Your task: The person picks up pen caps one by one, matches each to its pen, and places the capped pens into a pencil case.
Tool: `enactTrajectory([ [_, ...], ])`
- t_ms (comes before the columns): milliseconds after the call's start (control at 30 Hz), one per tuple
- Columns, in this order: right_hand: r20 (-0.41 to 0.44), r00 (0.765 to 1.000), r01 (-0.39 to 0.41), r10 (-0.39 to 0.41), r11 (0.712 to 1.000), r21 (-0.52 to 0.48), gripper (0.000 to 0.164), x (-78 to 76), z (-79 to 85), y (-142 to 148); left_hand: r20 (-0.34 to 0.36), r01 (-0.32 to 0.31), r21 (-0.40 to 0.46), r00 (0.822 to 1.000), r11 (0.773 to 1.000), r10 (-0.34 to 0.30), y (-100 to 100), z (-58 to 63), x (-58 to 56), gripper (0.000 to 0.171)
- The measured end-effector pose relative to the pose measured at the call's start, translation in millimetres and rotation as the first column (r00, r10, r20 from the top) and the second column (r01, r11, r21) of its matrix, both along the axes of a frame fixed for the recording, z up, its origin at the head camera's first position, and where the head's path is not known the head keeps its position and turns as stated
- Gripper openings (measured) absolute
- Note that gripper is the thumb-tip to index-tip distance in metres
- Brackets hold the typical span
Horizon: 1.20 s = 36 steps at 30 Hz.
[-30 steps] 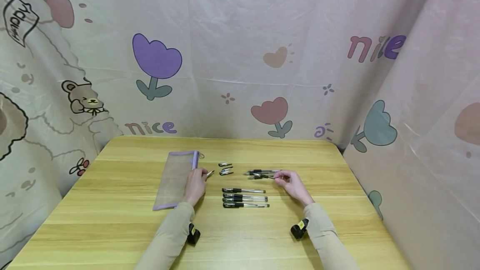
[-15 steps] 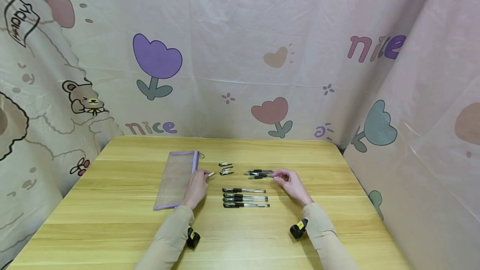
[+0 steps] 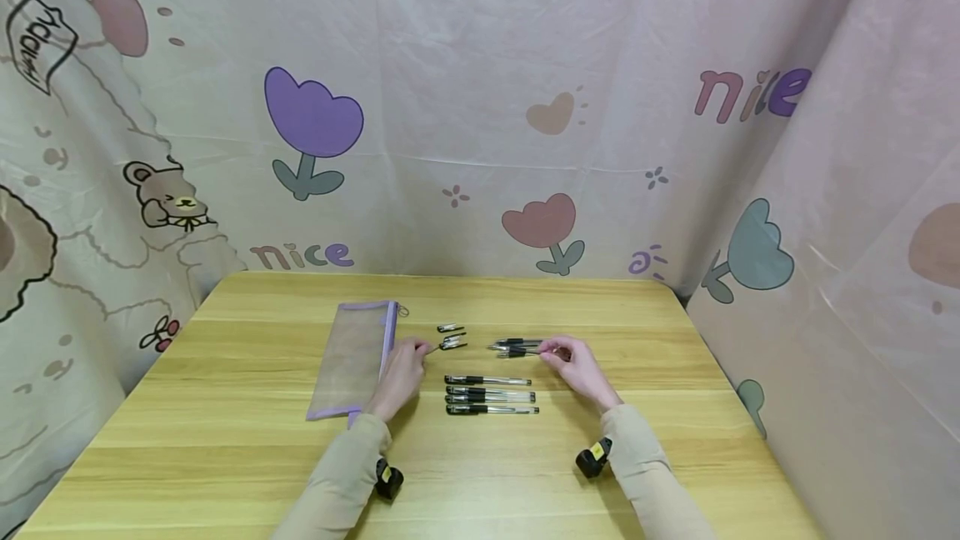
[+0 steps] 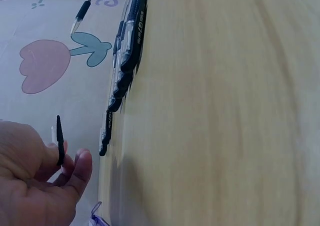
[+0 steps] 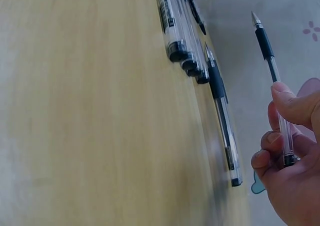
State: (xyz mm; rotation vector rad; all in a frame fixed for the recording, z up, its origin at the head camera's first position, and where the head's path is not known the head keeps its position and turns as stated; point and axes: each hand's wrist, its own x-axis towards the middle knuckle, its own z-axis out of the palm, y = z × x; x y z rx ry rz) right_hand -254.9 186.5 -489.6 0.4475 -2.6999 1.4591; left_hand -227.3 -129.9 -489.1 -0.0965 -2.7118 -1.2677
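Note:
My left hand (image 3: 401, 375) pinches a small black pen cap (image 4: 59, 141) between thumb and fingers, close to the loose pen caps (image 3: 452, 342) on the table. In the left wrist view the cap's dark clip points upward. My right hand (image 3: 577, 365) grips an uncapped gel pen (image 5: 265, 43) by its clear barrel, the metal tip pointing away from the fingers. That pen has a black rubber grip and a black end plug. Beside it, another uncapped pen (image 5: 218, 93) lies on the table. Cap and held pen are apart, hands on opposite sides of the caps.
Several capped black pens (image 3: 491, 412) lie in a row nearer the front, between the forearms. A mesh zip pouch (image 3: 345, 365) with purple edging lies flat at the left, partly under the left hand. A patterned curtain (image 3: 450, 190) hangs behind the wooden table (image 3: 487, 473).
My left hand has moved right toward the loose caps, and the cap has turned in its fingers. My right hand has shifted slightly left with the pen.

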Motion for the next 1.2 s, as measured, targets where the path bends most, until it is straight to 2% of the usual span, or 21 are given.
enactTrajectory([
  [167,0.023,1.000,-0.013,0.013,1.000,-0.009,0.013,1.6,2.7,-4.4,0.009,0.081,0.063,0.997,0.995,-0.081,4.9,-0.1,0.9,0.024],
  [267,0.029,0.999,-0.020,0.021,1.000,-0.017,0.014,3.0,5.0,-7.1,-0.010,0.107,0.087,0.994,0.990,-0.106,8.6,0.1,1.0,0.022],
  [433,0.034,0.999,-0.031,0.032,0.999,-0.028,0.015,4.5,7.6,-12.3,-0.088,0.164,0.077,0.984,0.983,-0.157,14.1,-0.4,0.6,0.018],
  [633,0.031,0.999,-0.044,0.044,0.999,-0.024,0.016,5.9,8.7,-17.2,-0.178,0.222,0.034,0.961,0.974,-0.213,17.9,-0.6,0.9,0.014],
  [1000,-0.016,0.996,-0.091,0.091,0.996,-0.003,0.015,7.7,11.6,-23.2,-0.116,0.252,0.084,0.963,0.964,-0.242,22.2,2.7,2.2,0.018],
  [1200,-0.025,0.995,-0.093,0.094,0.995,0.017,0.015,9.0,14.2,-26.3,-0.103,0.254,0.070,0.964,0.965,-0.246,22.8,4.0,2.3,0.019],
])
